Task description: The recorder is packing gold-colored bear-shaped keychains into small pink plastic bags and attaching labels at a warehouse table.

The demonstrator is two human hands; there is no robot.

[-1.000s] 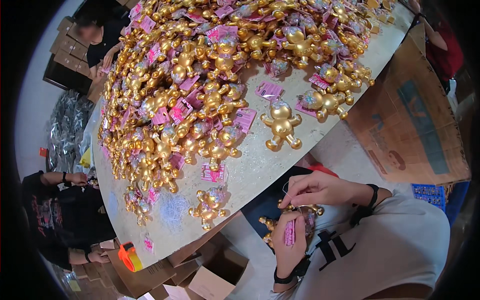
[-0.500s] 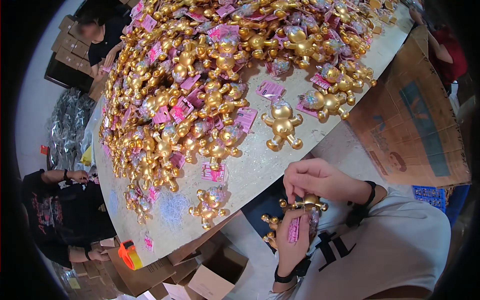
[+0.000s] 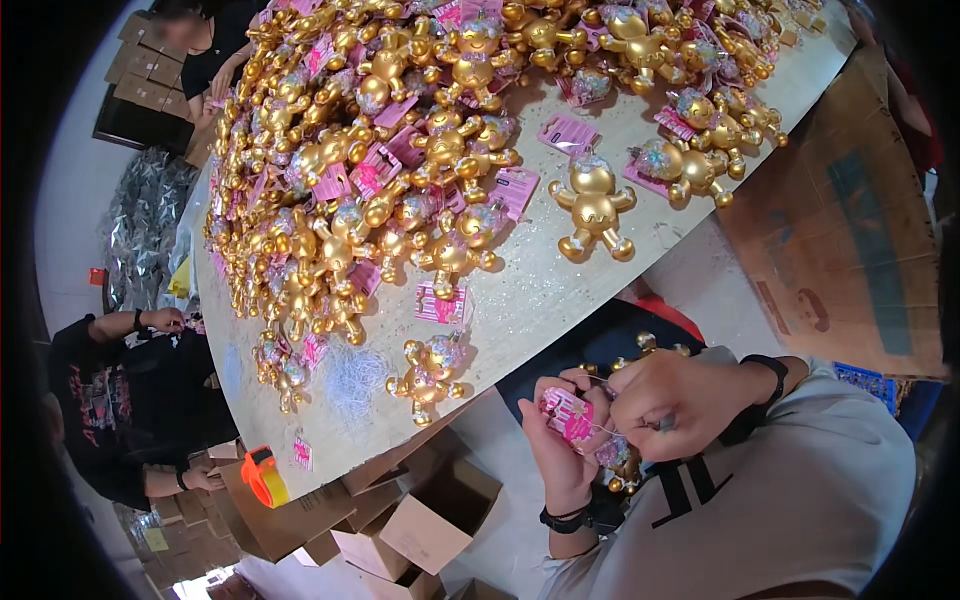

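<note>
My left hand (image 3: pixel 560 460) is closed around a pink-and-white card tag (image 3: pixel 567 412), its printed side up. Beside it my right hand (image 3: pixel 685 400) is curled, pinching a thin pale string (image 3: pixel 612 430) that runs over to the tag. Below the hands, a gold bear-like figure with a glittery clear part (image 3: pixel 625 470) shows partly; the rest is hidden by the hands. Further gold figure limbs (image 3: pixel 650 345) stick out behind my right hand, near my lap. On the table, the nearest pieces are a gold figure (image 3: pixel 594 210) and another one (image 3: pixel 428 378).
A large heap of gold figures with pink tags (image 3: pixel 400 150) covers the table (image 3: pixel 530 310). Loose white strings (image 3: pixel 352 385) and an orange-yellow tape dispenser (image 3: pixel 263 478) lie near its left corner. Cardboard boxes (image 3: pixel 440 515) stand below; a big carton (image 3: pixel 840 230) stands right. Other people work at left and far right.
My left hand has turned the tag face up and moved slightly up and left. My right hand has come down beside it, into a curled grip. The view has shifted a little.
</note>
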